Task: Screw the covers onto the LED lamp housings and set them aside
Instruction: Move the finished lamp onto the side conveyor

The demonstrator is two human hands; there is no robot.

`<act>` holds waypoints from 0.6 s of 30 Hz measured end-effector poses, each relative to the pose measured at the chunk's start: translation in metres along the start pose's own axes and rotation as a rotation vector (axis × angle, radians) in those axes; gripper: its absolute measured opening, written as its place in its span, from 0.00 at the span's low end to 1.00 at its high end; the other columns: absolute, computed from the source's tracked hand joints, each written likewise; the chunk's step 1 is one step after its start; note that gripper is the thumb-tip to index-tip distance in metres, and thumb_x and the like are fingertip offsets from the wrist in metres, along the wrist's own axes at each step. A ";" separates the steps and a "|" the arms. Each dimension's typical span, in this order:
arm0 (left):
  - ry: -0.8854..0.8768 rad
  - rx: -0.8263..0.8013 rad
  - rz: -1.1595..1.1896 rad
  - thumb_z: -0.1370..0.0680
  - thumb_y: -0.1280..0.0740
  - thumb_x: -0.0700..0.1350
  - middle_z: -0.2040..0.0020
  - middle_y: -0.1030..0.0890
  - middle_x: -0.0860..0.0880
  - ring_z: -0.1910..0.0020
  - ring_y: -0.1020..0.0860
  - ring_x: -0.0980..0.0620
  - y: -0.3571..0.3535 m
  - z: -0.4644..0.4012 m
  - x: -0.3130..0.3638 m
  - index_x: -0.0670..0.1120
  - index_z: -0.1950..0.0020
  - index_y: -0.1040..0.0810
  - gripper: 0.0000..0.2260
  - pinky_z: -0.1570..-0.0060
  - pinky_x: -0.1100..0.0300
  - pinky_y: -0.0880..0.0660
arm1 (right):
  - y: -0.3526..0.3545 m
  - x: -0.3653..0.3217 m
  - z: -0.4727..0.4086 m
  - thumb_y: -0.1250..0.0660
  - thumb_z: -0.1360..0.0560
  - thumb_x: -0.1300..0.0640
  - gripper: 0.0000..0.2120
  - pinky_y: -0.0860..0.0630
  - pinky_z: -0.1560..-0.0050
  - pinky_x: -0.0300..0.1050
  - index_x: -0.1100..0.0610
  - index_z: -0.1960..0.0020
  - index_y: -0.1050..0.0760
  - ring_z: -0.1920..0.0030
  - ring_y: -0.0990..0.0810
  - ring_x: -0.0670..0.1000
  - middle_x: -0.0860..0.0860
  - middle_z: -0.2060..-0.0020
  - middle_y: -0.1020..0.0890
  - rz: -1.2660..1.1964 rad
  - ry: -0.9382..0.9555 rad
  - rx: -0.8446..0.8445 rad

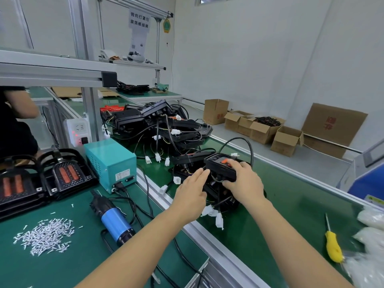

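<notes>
The right hand (242,179) gripped a black lamp housing (221,166) over the green conveyor belt (291,204), near its left edge, while the left hand (192,192) (fingers straight) touched the housing's side. Loose screws (46,235) lay on the worktop (62,267) beside an electric screwdriver (113,219).

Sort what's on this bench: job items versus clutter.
Job: lamp housing gripped by right hand; left hand open beside it; housing pile; screws; electric screwdriver.
Lying about: yellow screwdriver; cardboard boxes.
</notes>
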State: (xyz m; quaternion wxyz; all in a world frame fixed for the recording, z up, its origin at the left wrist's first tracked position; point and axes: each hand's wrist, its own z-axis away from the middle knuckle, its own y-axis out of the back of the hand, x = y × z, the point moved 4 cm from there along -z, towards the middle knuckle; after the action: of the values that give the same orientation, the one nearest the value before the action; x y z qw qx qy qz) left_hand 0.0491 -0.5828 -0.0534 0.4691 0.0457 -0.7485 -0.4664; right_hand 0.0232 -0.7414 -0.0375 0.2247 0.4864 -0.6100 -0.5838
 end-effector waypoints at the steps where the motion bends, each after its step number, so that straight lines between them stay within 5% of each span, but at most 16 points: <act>1: 0.000 -0.002 0.003 0.18 0.46 0.38 0.22 0.53 0.56 0.24 0.50 0.53 -0.001 0.000 0.000 0.53 0.22 0.50 0.27 0.27 0.50 0.45 | 0.001 0.002 0.001 0.32 0.24 0.55 0.31 0.23 0.51 0.49 0.41 0.26 0.40 0.45 0.23 0.59 0.53 0.34 0.29 0.045 0.011 0.003; 5: 0.012 -0.010 0.033 0.18 0.46 0.38 0.22 0.54 0.56 0.23 0.51 0.53 -0.002 0.001 -0.001 0.53 0.22 0.51 0.27 0.26 0.50 0.47 | 0.007 0.015 0.005 0.36 0.23 0.63 0.32 0.26 0.62 0.46 0.40 0.26 0.41 0.56 0.21 0.58 0.53 0.45 0.24 0.171 0.019 0.074; 12: 0.034 -0.033 0.029 0.18 0.45 0.39 0.22 0.55 0.56 0.25 0.46 0.52 -0.006 0.006 -0.009 0.53 0.22 0.51 0.27 0.28 0.51 0.43 | 0.006 0.033 0.014 0.36 0.23 0.64 0.32 0.27 0.62 0.44 0.41 0.26 0.42 0.60 0.23 0.56 0.53 0.40 0.26 0.240 -0.019 0.101; 15: 0.037 -0.044 0.010 0.18 0.46 0.40 0.22 0.54 0.56 0.25 0.46 0.52 -0.009 0.008 -0.012 0.52 0.22 0.51 0.27 0.28 0.51 0.44 | 0.006 0.028 0.015 0.34 0.22 0.49 0.27 0.31 0.39 0.52 0.42 0.26 0.41 0.41 0.24 0.58 0.51 0.35 0.25 0.418 -0.006 0.084; 18: 0.035 -0.058 0.011 0.18 0.46 0.40 0.22 0.55 0.56 0.24 0.47 0.52 -0.011 0.008 -0.012 0.52 0.22 0.52 0.27 0.27 0.52 0.45 | 0.010 0.020 0.009 0.34 0.25 0.38 0.29 0.53 0.27 0.66 0.43 0.28 0.37 0.27 0.39 0.62 0.51 0.29 0.31 0.565 -0.003 0.112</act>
State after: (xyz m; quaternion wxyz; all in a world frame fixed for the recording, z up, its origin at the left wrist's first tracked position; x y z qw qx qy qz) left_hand 0.0450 -0.5777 -0.0704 0.4859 0.0362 -0.7265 -0.4845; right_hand 0.0032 -0.7556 -0.0359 0.3505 0.3080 -0.7529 -0.4641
